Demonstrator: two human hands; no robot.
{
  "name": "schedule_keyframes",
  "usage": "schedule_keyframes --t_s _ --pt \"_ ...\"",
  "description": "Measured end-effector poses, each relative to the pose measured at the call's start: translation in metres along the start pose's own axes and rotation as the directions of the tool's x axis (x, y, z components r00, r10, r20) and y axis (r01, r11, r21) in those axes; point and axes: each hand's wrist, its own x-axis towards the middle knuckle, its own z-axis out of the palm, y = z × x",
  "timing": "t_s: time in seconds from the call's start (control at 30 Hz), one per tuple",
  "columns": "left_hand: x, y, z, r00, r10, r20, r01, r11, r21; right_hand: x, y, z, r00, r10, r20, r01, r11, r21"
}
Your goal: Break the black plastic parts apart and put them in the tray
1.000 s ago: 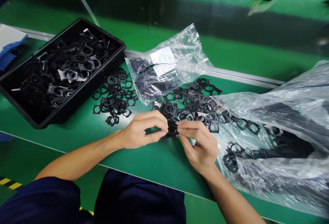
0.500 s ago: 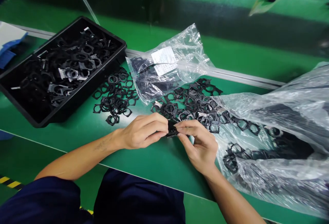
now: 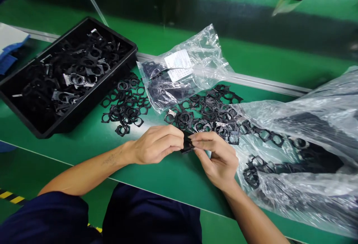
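Between my two hands is a small black plastic frame (image 3: 187, 146), partly covered by the fingers. My left hand (image 3: 156, 144) is closed, its fingertips pinching the frame's left side. From the right, my right hand (image 3: 216, 154) grips the other side between thumb and fingers. Just beyond the hands lies a loose pile of black ring-shaped frames (image 3: 208, 111), a few with silvery faces. Another heap of black frames (image 3: 125, 104) lies farther left, beside the bin.
A black plastic bin (image 3: 65, 119) full of similar parts stands at the left. Behind the pile rests a clear bag (image 3: 207, 65) with a white label (image 3: 178, 65). A large open plastic bag (image 3: 302, 195) with more frames spreads across the right of the green table (image 3: 167, 184).
Both hands stay almost in place and keep hold of the black frame, which appears slightly tilted and a little lower in view. The piles and bags look the same.
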Motion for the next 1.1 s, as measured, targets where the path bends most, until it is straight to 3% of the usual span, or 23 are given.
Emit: schedule_keyframes --t_s 0.63,1.1 --pt "0.0000 0.0030 -0.0006 0.997 0.062 -0.042 -0.060 0.997 0.052 0.0001 -0.0003 -0.0011 0.997 -0.080 -0.007 0.080 0.997 0.008" --pt "0.0004 0.0013 -0.0004 0.999 0.010 -0.038 -0.010 1.000 0.003 0.0012 -0.0014 -0.0016 0.995 -0.103 0.018 0.104 0.992 -0.073"
